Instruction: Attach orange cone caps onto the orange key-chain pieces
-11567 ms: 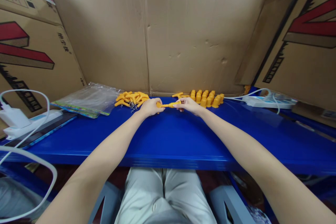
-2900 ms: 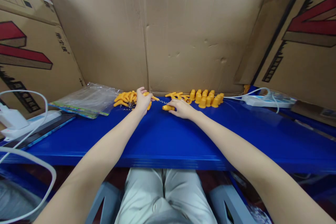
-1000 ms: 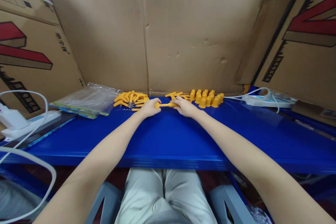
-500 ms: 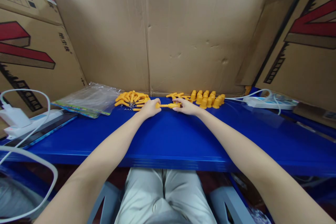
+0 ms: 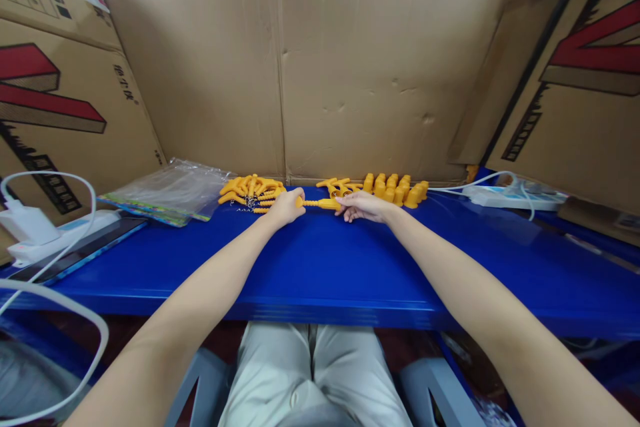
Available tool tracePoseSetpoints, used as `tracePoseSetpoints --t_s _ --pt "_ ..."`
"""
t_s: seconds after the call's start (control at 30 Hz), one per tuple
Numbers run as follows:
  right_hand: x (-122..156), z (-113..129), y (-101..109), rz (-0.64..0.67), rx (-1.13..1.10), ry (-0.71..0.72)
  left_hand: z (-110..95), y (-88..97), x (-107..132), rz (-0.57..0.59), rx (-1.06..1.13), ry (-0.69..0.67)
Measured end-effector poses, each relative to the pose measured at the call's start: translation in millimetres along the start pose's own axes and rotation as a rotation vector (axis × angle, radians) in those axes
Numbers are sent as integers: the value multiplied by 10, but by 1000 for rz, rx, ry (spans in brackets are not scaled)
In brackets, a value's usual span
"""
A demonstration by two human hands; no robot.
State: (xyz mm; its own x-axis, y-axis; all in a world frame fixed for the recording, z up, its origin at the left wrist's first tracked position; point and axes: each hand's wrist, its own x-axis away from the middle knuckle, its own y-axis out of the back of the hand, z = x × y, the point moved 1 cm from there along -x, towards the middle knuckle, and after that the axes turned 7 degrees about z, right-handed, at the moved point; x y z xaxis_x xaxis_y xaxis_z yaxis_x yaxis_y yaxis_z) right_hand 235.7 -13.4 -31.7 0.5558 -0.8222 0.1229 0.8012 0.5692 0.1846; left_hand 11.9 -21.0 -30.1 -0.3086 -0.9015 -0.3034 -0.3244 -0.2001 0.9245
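A yellow plastic piece (image 5: 327, 204) with a ridged shaft lies level between my two hands, just above the blue tabletop. My left hand (image 5: 287, 207) is closed on its left end. At the right, wider end, my right hand (image 5: 365, 206) pinches with thumb and forefinger, the other fingers curled below. Beside my left hand is a pile of yellow branched pieces (image 5: 253, 185), with ridged yellow rods (image 5: 265, 202) and small metal springs (image 5: 247, 202) at its front. Behind my right hand lie more yellow forked pieces (image 5: 340, 184) and several upright yellow cup-shaped parts (image 5: 395, 188).
Clear plastic bags (image 5: 173, 187) lie on the blue table (image 5: 320, 267) at left, near a flat dark device (image 5: 85, 247) and a white power strip (image 5: 65, 237). Another white power strip (image 5: 515, 197) sits at right. Cardboard (image 5: 375, 80) walls the back and sides.
My right hand has shifted slightly right and turned on the yellow piece, showing more of its wider end and the forked pieces behind. My left hand has barely moved.
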Motion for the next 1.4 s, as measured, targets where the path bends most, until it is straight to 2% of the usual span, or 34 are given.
tracePoseSetpoints --t_s 0.23,0.53,0.73,1.1,1.27,1.4 --pt "-1 37 -50 -74 -59 -17 -26 7 8 12 65 20" --pt "30 25 25 -16 -56 53 -22 22 5 21 79 47" --pt "21 28 -29 -55 -11 -29 -8 10 8 20 25 22" --pt "-18 38 -74 -120 -21 -24 4 -3 -3 28 100 32" --pt "-5 66 -108 -153 8 -71 37 -30 -32 8 59 23" --pt "-20 48 -98 -131 51 -44 61 -43 -43 2 52 20"
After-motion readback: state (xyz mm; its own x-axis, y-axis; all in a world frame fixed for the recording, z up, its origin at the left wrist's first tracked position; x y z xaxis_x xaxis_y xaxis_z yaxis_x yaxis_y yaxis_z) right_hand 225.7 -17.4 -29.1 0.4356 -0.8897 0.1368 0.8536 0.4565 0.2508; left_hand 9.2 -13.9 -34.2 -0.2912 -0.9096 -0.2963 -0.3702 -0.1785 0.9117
